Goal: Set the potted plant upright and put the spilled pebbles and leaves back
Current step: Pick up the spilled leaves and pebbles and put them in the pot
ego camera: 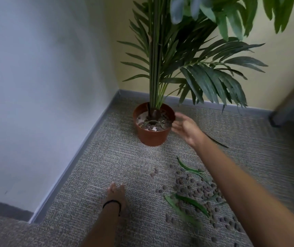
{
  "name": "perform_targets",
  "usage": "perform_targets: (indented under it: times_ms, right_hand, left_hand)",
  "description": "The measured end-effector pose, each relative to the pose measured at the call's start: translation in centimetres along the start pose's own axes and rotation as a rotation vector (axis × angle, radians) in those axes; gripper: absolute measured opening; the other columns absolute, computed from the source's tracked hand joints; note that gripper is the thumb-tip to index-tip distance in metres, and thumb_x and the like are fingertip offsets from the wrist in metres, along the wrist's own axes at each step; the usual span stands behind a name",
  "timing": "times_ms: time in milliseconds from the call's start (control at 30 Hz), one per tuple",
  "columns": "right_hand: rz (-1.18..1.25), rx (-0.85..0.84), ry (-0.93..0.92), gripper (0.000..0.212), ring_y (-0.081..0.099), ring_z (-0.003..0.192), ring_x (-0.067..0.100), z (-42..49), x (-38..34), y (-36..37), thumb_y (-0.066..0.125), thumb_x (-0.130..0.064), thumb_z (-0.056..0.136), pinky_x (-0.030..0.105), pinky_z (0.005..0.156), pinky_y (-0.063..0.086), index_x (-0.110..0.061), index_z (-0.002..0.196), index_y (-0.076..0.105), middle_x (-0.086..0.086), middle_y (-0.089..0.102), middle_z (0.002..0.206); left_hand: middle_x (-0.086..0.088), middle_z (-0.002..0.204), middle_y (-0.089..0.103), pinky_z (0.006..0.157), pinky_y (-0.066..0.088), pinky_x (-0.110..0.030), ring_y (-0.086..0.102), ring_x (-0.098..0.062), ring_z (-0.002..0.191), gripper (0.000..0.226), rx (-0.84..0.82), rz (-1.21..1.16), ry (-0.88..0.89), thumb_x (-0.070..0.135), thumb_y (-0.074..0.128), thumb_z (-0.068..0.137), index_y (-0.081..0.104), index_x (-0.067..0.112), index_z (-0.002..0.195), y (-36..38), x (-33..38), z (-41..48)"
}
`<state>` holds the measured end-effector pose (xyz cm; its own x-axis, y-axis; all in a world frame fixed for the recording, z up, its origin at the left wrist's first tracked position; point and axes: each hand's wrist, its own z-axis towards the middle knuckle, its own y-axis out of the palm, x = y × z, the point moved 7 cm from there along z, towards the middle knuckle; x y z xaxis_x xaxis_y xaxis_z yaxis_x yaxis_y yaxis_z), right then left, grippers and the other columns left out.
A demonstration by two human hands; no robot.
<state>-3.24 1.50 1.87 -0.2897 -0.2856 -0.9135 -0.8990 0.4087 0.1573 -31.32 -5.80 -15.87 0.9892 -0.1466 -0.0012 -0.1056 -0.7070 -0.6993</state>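
- The potted plant stands upright in the corner of the room, its terracotta-coloured pot resting on the grey carpet near the grey skirting board.
- Inside the pot, brown pebbles lie around the base of the green stems, with pale patches showing between them.
- The right hand hovers just beside the pot's right rim — fingers spread and loosely open, nothing held; motion blur hides whether the fingertips touch the rim.
- The left hand lies palm down with fingers extended on the carpet in front of the pot and well apart from it; it grips nothing that can be seen. A dark band circles its wrist.
- The spilled pebbles are scattered over the carpet to the right of the left hand, under and around the right forearm, with a few strays closer to the pot.
- Several fallen leaves lie among the pebbles — long, narrow and green — one curved leaf lies nearer the pot.
- Another thin dark leaf lies on the carpet just behind the right wrist.
- At the far right edge stands a grey furniture leg.
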Motion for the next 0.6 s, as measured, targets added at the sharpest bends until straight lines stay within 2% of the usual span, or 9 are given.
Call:
perform_targets:
  times_ms: [67,133,167,233,267,367,500,600]
  right_hand:
    - [-0.303,0.046,-0.028,0.035,0.055,0.105,0.019,-0.9,2.0,-3.2,0.036,0.000,0.097,0.027,0.083,0.046,-0.008,0.125,0.055,0.015,0.053,0.136]
    - [-0.584,0.095,-0.049,0.031,0.052,0.101,0.019,-1.7,4.1,-7.2,0.040,-0.001,0.097,0.021,0.072,0.042,-0.004,0.122,0.057,0.016,0.054,0.133]
    - [-0.686,0.122,-0.046,0.032,0.054,0.100,0.021,-2.0,5.1,-9.3,0.040,0.001,0.095,0.023,0.069,0.041,-0.002,0.121,0.058,0.017,0.055,0.131]
    - [-0.830,0.157,-0.021,0.032,0.060,0.097,0.026,-2.6,7.0,-13.1,0.041,0.002,0.093,0.027,0.071,0.042,0.002,0.121,0.057,0.019,0.059,0.122]
    - [-0.880,0.168,0.007,0.033,0.061,0.096,0.028,-2.9,7.8,-14.8,0.043,0.001,0.093,0.030,0.075,0.045,0.002,0.123,0.056,0.019,0.060,0.118]
    - [-0.993,0.213,0.033,0.035,0.051,0.124,0.031,-3.0,8.9,-18.9,0.046,-0.004,0.095,0.031,0.099,0.039,0.004,0.128,0.052,0.021,0.053,0.134]
    - [-1.028,0.248,0.052,0.040,0.050,0.124,0.033,-1.4,9.7,-22.3,0.046,-0.006,0.095,0.031,0.099,0.038,0.002,0.133,0.047,0.021,0.052,0.136]
    - [-1.042,0.278,0.014,0.035,0.049,0.122,0.033,0.1,10.1,-23.5,0.045,-0.007,0.096,0.033,0.100,0.038,0.001,0.129,0.051,0.022,0.053,0.133]
  left_hand:
    - [-0.020,0.160,-0.003,0.121,0.021,-0.042,0.006,-0.037,0.149,0.077,-0.014,-0.077,-0.071,0.037,0.048,0.097,0.002,0.015,0.156,-1.1,0.7,0.1]
    - [-0.019,0.161,0.000,0.119,0.026,-0.044,0.011,-0.036,0.149,0.089,-0.033,-0.127,-0.133,0.055,0.050,0.091,0.002,0.015,0.156,-1.6,1.5,0.3]
    - [-0.019,0.161,0.002,0.118,0.028,-0.046,0.012,-0.036,0.148,0.097,-0.033,-0.131,-0.162,0.063,0.050,0.087,0.002,0.014,0.155,-1.6,1.8,0.3]
    - [-0.018,0.160,0.006,0.116,0.032,-0.046,0.017,-0.036,0.147,0.110,-0.008,-0.127,-0.208,0.072,0.054,0.078,0.002,0.013,0.155,-1.4,1.9,0.4]
    - [-0.018,0.160,0.009,0.116,0.032,-0.045,0.017,-0.035,0.147,0.114,0.012,-0.103,-0.215,0.074,0.055,0.075,0.003,0.012,0.155,-1.3,2.1,0.4]
    - [-0.018,0.159,0.010,0.117,0.031,-0.041,0.018,-0.033,0.148,0.114,0.045,-0.090,-0.241,0.069,0.062,0.073,0.006,0.011,0.154,-1.3,2.4,0.3]
    - [-0.021,0.160,0.001,0.122,0.020,-0.040,0.011,-0.033,0.149,0.113,0.070,-0.103,-0.247,0.064,0.062,0.078,-0.002,0.011,0.154,-1.9,3.1,0.1]
    - [-0.021,0.160,0.003,0.122,0.018,-0.039,0.015,-0.031,0.149,0.086,0.125,-0.104,-0.264,0.053,0.041,0.095,-0.004,0.011,0.154,-2.8,3.5,-0.1]
